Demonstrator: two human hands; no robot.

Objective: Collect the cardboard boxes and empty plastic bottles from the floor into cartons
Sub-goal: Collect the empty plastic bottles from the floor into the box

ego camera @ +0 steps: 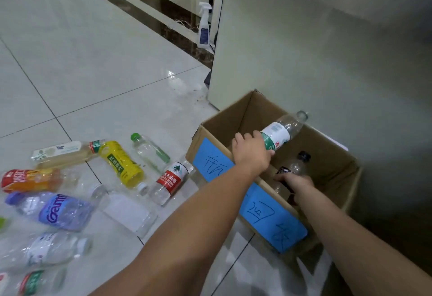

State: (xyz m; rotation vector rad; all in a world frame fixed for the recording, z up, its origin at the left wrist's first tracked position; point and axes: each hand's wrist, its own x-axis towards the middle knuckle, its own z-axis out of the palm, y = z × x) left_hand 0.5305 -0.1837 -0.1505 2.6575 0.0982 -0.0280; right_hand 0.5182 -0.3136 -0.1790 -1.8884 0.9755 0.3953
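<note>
Pale tiled floor [93,66] lies open far left; near left, empty bottles [121,164] litter it. Right, against the wall, an open carton [332,155]: left hand [251,153] clamps a green-labelled bottle [280,132] over its rim, right hand [295,184] grips a dark-capped bottle [298,163] inside

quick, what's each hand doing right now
Left hand: closed on a green-label bottle.
Right hand: closed on a dark bottle.
</note>
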